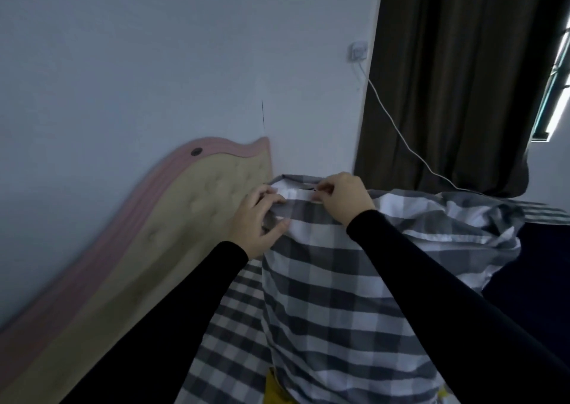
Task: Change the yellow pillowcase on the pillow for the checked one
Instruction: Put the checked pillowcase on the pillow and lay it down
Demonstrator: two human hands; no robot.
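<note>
My left hand [256, 221] and right hand [342, 197] are both pinched on the top edge of the checked pillowcase [333, 295], which I hold upright in front of me over the bed, beside the padded headboard [185, 206]. A scrap of yellow pillowcase [276, 388] shows at the bottom, below the checked cloth. A dark curtain [447, 80] hangs behind

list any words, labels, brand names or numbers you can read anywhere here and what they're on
None can be read.
The checked pillowcase held by the left hand and right hand shows only its pattern.
The wall socket is too small and blurred to show any marking.
The headboard and curtain carry no text.
</note>
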